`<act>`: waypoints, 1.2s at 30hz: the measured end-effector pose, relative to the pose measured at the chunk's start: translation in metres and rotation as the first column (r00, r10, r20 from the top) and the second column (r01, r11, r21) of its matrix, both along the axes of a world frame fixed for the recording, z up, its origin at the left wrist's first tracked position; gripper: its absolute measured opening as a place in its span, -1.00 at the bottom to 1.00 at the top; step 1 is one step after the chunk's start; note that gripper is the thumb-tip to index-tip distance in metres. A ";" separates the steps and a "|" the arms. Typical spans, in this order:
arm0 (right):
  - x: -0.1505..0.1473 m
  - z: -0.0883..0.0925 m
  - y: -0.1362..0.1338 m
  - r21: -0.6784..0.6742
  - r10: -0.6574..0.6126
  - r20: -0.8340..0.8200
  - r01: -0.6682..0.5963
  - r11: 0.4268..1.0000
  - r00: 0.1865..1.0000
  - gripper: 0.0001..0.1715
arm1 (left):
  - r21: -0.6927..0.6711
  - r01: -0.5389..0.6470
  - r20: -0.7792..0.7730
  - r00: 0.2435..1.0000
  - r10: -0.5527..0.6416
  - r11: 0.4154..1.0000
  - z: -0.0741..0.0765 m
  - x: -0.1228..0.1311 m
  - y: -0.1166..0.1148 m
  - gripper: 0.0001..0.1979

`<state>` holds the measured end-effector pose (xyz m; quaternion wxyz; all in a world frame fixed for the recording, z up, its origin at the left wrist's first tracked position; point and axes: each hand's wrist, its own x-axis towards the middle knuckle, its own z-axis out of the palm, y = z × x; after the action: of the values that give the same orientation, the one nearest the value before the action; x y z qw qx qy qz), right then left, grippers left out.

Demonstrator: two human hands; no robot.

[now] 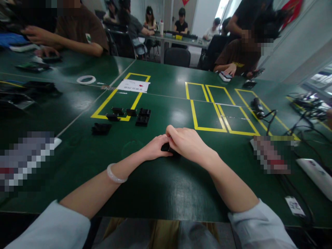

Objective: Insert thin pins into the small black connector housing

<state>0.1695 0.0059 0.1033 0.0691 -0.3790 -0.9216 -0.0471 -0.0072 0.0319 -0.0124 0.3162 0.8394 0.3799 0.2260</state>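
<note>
Near the middle of the green table (pixel 160 193), my left hand (pixel 155 148) and my right hand (pixel 189 143) meet around a small black part (pixel 165 148). Most of it is hidden by the fingers, so its kind does not show. My left fingers are closed on its left side; my right hand curls over its top, thumb and forefinger bent together. Farther off to the left lie several black plastic pieces: a dark piece on its side (pixel 101 128), thin upright plates (pixel 131 112) and a block with recesses (pixel 143 117).
Yellow tape rectangles (pixel 210 129) mark the table, and a paper sheet (pixel 133 85) lies across one. A tape roll (pixel 86 80) is at the far left. Cables (pixel 306 114) and a white power strip (pixel 315 174) lie at the right. Other people sit around the tables.
</note>
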 end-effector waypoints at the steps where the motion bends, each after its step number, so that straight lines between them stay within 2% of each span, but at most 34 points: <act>1: 0.000 0.000 0.000 -0.002 0.001 -0.003 -0.001 1.000 1.000 -0.77 | 0.001 0.004 -0.003 1.000 -0.004 1.000 -0.001 0.000 0.000 -0.60; 7: 0.000 -0.003 0.003 0.022 -0.031 0.021 0.030 0.999 0.999 -0.69 | 0.028 0.008 0.006 1.000 -0.008 1.000 -0.002 -0.002 0.001 -0.67; 15: -0.002 -0.001 -0.001 -0.005 -0.042 0.013 0.042 0.999 0.999 -0.75 | 0.021 0.001 0.017 1.000 -0.001 1.000 0.000 0.000 0.000 -0.57; 20: -0.003 -0.001 -0.003 -0.015 -0.039 -0.026 0.038 0.999 0.999 -0.78 | 0.025 -0.016 0.028 0.999 0.015 1.000 0.000 0.001 -0.001 -0.58; 27: -0.003 -0.004 0.000 0.044 -0.039 0.007 0.039 0.998 0.999 -0.70 | 0.018 0.003 0.025 1.000 -0.003 1.000 0.002 0.000 -0.001 -0.65; 36: -0.004 0.002 -0.005 0.000 -0.042 -0.001 0.042 0.999 0.999 -0.77 | 0.026 -0.027 0.026 0.999 0.027 0.999 -0.002 0.000 -0.001 -0.52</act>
<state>0.1657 0.0011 0.1057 0.0686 -0.3982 -0.9134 -0.0485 -0.0071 0.0314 -0.0142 0.3067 0.8354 0.3841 0.2458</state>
